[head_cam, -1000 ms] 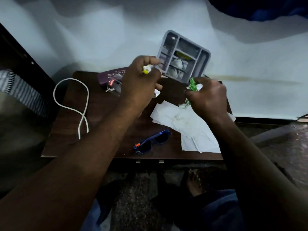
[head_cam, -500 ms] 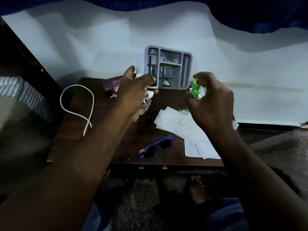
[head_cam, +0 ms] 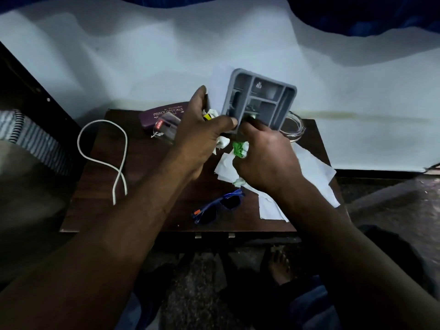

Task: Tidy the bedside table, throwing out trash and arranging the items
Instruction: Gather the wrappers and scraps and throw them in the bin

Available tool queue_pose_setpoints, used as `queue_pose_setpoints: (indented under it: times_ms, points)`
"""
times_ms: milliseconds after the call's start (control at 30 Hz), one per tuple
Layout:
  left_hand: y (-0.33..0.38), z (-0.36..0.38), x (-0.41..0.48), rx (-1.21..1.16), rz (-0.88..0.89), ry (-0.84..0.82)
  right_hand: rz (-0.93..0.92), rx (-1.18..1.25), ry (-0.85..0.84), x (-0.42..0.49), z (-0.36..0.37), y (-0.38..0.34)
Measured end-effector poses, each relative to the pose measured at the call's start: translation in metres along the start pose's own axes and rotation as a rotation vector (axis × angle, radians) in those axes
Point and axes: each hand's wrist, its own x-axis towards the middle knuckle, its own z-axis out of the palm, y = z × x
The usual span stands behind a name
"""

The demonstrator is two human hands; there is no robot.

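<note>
A grey compartment organiser tray [head_cam: 283,91] is tilted up above the back of the dark wooden bedside table [head_cam: 95,198]. My left hand [head_cam: 202,132] grips its lower left edge and also holds crumpled white and yellow trash [head_cam: 222,141]. My right hand [head_cam: 264,158] holds crumpled green and white wrappers [head_cam: 240,148], its fingertips reaching into the tray's lower edge. White tissues [head_cam: 314,167] lie under my right hand. Blue sunglasses [head_cam: 219,206] rest near the front edge.
A maroon spectacle case [head_cam: 157,114] and a clear box with a red label [head_cam: 166,126] lie at the back left. A white cable [head_cam: 119,163] loops at the left. A glass [head_cam: 295,127] stands behind the tray. A white bedsheet [head_cam: 142,55] lies beyond.
The tray has been tilted and lifted by my left hand. My right hand has moved left and in, bringing the green wrappers up against the tray's lower edge.
</note>
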Motion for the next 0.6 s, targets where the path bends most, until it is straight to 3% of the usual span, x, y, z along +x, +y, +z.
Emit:
queue_pose_setpoints:
  times_ms: [400,600]
  points:
    - [-0.008,0.006,-0.007,0.096,0.016,-0.084,0.204,-0.038,-0.075,0.002,0.0,0.001]
    - [-0.004,-0.004,0.002,0.109,0.002,-0.008,0.066,0.079,0.164,-0.005,-0.011,-0.007]
